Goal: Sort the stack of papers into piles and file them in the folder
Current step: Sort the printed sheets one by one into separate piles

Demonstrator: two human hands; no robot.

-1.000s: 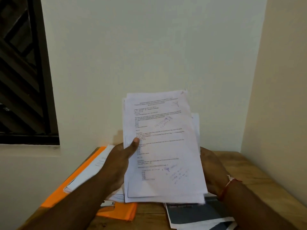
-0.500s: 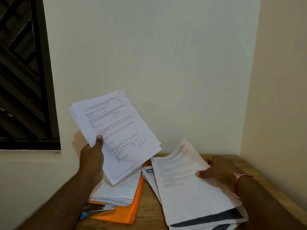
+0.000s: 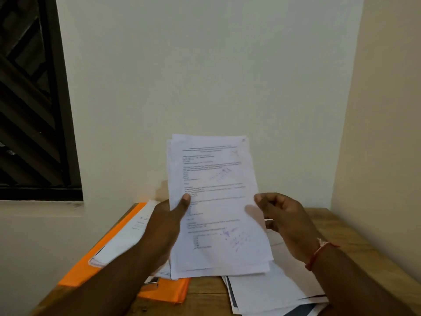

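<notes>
My left hand (image 3: 164,229) grips a stack of printed papers (image 3: 216,179) upright over the table, thumb on the front sheet. My right hand (image 3: 287,220) is at the stack's right edge with its fingers loosely curled. Its thumb hovers just in front of the sheet and casts a shadow on it. An open orange folder (image 3: 77,274) lies at the left with a pile of sheets (image 3: 123,238) on it. A second pile of papers (image 3: 268,290) lies on the table at the right, partly hidden by the held stack.
The wooden table (image 3: 341,236) fits into a corner, with walls behind and to the right. A metal clip (image 3: 151,282) sits on the folder near my left forearm. A dark barred window (image 3: 27,110) is at the far left.
My left hand swung the stack from the left back to the centre. My right hand left the sheet on the right pile and rose to the stack's right edge.
</notes>
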